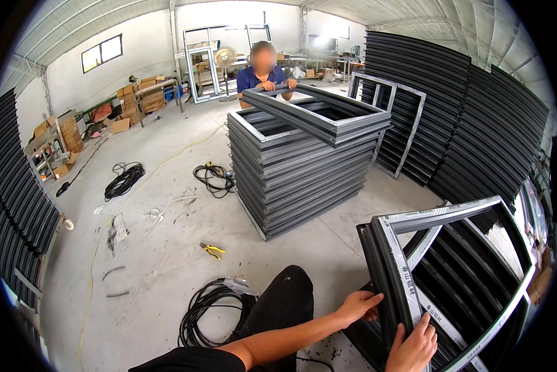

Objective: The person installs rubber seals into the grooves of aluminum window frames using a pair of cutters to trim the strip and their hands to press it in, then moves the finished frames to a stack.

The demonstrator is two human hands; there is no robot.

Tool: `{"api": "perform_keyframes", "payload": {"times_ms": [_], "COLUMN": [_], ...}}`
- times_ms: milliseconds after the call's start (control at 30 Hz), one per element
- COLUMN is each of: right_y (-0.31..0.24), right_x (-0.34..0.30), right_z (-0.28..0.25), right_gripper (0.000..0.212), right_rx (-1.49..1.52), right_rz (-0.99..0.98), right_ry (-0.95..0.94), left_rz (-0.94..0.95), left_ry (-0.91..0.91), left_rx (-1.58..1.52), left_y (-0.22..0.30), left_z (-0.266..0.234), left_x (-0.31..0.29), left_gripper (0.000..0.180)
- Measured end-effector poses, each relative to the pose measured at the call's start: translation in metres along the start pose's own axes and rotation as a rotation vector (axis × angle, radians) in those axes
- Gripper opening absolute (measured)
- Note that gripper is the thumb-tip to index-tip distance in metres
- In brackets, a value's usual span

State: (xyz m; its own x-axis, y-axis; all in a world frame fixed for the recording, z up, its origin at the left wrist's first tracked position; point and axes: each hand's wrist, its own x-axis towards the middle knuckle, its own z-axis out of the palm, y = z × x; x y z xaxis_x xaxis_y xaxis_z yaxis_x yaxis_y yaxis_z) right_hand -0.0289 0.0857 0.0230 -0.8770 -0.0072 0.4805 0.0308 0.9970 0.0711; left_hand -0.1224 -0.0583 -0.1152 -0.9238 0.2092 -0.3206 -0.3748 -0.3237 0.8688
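My left hand (359, 305) grips the outer left edge of a grey aluminium window frame (452, 214) that leans upright at the lower right. My right hand (413, 347) holds the same left upright from its inner side, a little lower. More dark frames stand behind it. Across the floor a tall stack of grey frames (297, 167) lies flat. A person in a blue shirt (263, 74) behind the stack has both hands on the tilted top frame (319, 111).
Yellow-handled pliers (213, 250) lie on the concrete floor. Black cable coils sit near my knee (207, 304) and further off (124, 180), (214, 177). Dark frames line the right wall (477, 124) and left edge (15, 204). Cardboard boxes fill shelves (58, 139) at the back left.
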Motion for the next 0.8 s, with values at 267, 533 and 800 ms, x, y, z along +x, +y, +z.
{"api": "perform_keyframes", "payload": {"times_ms": [267, 533, 800], "right_y": [0.002, 0.002, 0.004], "right_x": [-0.002, -0.003, -0.006], "right_z": [0.003, 0.0, -0.001], "right_gripper": [0.048, 0.048, 0.048], "right_rx": [-0.005, -0.01, -0.027], "right_rz": [-0.021, -0.002, -0.011], "right_ry": [0.017, 0.004, 0.004], "left_rz": [0.11, 0.053, 0.101], "left_ry": [0.106, 0.0, -0.027], "left_rx": [0.073, 0.026, 0.081], "left_y": [-0.003, -0.004, -0.012], "left_z": [0.008, 0.005, 0.008], "left_x": [-0.003, -0.005, -0.006], "left_gripper": [0.044, 0.041, 0.038]}}
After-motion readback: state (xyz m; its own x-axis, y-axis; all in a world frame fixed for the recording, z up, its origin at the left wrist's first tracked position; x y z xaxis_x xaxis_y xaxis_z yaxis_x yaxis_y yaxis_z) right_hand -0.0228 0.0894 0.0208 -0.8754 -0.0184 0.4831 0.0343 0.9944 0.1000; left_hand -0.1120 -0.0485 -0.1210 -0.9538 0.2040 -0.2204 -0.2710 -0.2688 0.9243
